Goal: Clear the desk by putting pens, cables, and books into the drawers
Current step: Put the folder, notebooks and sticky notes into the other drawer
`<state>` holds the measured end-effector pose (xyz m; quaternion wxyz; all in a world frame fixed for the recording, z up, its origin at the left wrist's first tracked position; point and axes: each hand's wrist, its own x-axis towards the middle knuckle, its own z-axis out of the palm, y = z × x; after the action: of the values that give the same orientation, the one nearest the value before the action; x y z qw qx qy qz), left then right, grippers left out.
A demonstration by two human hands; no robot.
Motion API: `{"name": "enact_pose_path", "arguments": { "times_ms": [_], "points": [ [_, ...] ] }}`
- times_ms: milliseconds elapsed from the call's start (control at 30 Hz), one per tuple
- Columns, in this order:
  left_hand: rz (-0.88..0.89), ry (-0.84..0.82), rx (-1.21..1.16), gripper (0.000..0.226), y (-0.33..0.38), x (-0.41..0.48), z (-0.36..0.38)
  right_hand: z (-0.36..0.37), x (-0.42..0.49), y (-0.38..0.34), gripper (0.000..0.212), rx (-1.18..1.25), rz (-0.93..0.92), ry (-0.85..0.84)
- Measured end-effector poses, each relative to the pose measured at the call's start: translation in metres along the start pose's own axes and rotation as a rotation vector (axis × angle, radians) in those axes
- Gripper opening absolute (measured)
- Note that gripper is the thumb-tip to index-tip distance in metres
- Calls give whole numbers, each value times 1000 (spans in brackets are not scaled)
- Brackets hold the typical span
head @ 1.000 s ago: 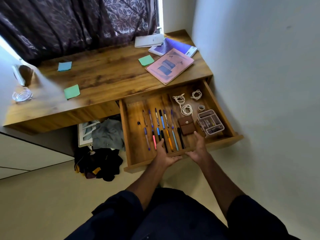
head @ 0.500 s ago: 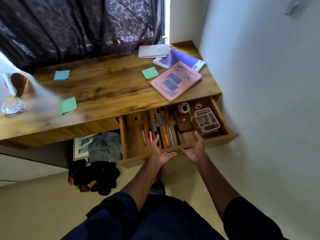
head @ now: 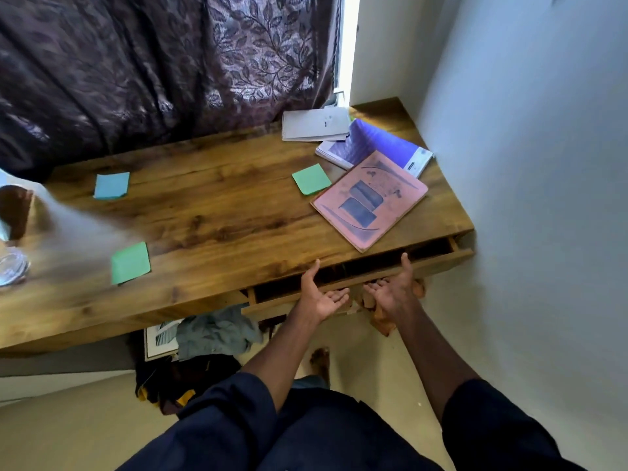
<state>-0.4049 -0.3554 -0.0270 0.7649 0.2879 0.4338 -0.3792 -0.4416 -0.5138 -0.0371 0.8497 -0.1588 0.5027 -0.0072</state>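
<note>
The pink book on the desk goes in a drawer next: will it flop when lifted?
Probably: the pink book looks thin and soft-covered, so it may sag. One corner overhangs the desk edge, which should ease gripping. Likely light.

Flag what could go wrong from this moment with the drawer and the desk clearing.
Both hands, left hand and right hand, sit at the nearly shut drawer; thumbs at the gap could get pinched. The pink book, purple book and white booklet remain on the desk, so it may need reopening.
</note>
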Motion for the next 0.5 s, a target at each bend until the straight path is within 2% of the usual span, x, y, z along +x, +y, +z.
{"name": "enact_pose_path", "arguments": {
  "times_ms": [300,500],
  "points": [
    [26,-26,-38,108,50,28,22,51,35,-7,108,86,-19,-3],
    [11,-61,88,89,51,36,14,40,30,-7,100,38,-35,-59]
  ]
}}
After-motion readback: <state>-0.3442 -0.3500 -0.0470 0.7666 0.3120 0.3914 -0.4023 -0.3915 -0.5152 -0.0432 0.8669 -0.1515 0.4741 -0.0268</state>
